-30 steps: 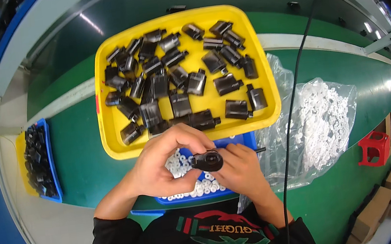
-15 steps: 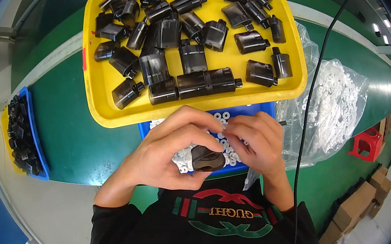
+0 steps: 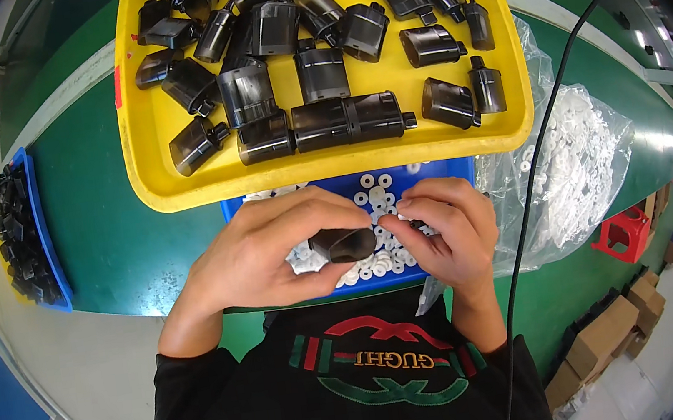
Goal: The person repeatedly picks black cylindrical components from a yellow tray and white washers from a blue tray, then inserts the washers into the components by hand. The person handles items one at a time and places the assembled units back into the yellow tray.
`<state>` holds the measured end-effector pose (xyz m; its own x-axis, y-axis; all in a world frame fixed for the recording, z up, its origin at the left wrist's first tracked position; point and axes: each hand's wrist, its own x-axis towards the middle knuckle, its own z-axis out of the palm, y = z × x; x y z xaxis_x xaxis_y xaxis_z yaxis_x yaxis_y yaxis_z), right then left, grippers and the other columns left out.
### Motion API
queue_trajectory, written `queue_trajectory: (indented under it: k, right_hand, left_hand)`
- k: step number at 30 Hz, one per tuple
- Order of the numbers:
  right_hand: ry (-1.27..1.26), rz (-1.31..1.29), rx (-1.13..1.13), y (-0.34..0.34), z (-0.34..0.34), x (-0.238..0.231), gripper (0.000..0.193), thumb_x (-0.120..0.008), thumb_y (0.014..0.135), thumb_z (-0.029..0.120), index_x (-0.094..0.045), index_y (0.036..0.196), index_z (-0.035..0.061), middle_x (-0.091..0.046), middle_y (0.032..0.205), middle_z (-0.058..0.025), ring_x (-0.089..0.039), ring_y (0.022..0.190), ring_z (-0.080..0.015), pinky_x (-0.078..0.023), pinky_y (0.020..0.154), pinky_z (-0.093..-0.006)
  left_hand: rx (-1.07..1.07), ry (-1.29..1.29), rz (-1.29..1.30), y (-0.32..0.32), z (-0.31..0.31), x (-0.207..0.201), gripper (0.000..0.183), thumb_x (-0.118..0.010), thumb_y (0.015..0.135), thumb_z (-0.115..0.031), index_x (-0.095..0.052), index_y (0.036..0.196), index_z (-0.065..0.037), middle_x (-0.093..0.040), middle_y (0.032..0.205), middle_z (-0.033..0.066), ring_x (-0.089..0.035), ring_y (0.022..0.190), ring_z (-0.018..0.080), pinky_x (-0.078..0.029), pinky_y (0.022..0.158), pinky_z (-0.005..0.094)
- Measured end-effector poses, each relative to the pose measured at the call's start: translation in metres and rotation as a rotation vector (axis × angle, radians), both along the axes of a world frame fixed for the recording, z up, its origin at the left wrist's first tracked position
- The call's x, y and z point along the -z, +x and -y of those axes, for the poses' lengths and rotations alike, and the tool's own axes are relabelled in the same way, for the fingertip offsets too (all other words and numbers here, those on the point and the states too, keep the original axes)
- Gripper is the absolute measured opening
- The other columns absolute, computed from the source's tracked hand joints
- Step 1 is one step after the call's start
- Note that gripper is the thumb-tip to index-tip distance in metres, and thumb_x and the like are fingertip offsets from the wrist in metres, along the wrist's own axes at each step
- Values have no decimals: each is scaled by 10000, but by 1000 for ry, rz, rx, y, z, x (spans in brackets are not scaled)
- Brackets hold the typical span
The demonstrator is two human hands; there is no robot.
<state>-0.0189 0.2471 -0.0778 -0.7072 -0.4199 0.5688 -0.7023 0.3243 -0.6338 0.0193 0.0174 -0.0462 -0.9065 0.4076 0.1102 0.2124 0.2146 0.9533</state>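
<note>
My left hand [image 3: 262, 253] is closed round a smoky, translucent plastic shell [image 3: 344, 245], its open end turned toward my right hand. A short gap to the right, my right hand [image 3: 455, 233] pinches a small white piece [image 3: 404, 217] between thumb and fingers; most of it is hidden. Both hands are over a shallow blue tray [image 3: 459, 168] scattered with small white rings [image 3: 384, 180]. Beyond them, a yellow tray [image 3: 282, 175] holds many similar dark shells [image 3: 247, 93], each with a narrow spout.
A clear plastic bag [image 3: 573, 156] of white rings lies on the green table [image 3: 130, 235] to the right. At far left stands a blue-edged bin [image 3: 50, 237] of dark parts. A black cable [image 3: 536, 160] hangs across the right side. A red stool [image 3: 621, 234] and cardboard boxes [image 3: 604, 337] stand beyond.
My hands have drawn slightly apart, and the shell has shifted up in view and turned more toward the right hand. The yellow tray sits higher in the picture.
</note>
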Motion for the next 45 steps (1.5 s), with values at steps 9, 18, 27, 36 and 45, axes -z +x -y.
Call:
queue_trajectory:
  k: [9, 18, 27, 36, 45]
  right_hand:
    - [18, 126, -228, 6, 0, -50, 409, -897, 630, 197, -687, 953, 58, -593, 793, -34, -615, 614, -167, -485, 509, -280]
    - [91, 128, -174, 14, 8, -40, 534, -894, 609, 296, -703, 1049, 59, -622, 826, -39, -624, 668, -177, -459, 548, -276]
    - [68, 144, -203, 11, 10, -48, 486, -869, 661, 174, -683, 1083, 20, -618, 841, -51, -642, 635, -179, -522, 531, -296]
    - [165, 178, -155, 10, -8, -55, 508, -905, 618, 257, -710, 1030, 32, -624, 873, -83, -620, 723, -212, -482, 593, -295]
    - [118, 75, -196, 11, -5, -63, 477, -880, 622, 170, -701, 1032, 6, -609, 841, -55, -630, 627, -174, -519, 526, -297]
  left_hand:
    - [68, 75, 18, -3, -1, 6, 401, -786, 726, -84, -680, 1102, 1, -707, 1079, 158, -698, 990, 305, -549, 846, 375]
    - [11, 224, 98, 1, -1, 7, 624, -772, 674, -5, -611, 1277, -37, -727, 1063, 110, -705, 990, 262, -544, 864, 338]
    - [70, 278, 137, 1, 2, 9, 702, -797, 679, -40, -551, 1335, 8, -692, 1167, 150, -675, 1092, 273, -515, 949, 363]
    - [86, 21, 45, 0, -3, 5, 778, -873, 663, -157, -547, 1347, 17, -650, 1266, 166, -647, 1130, 314, -490, 964, 391]
    - [79, 42, 25, -2, -7, 11, 713, -858, 658, -158, -592, 1297, 12, -670, 1217, 155, -659, 1075, 323, -511, 921, 395]
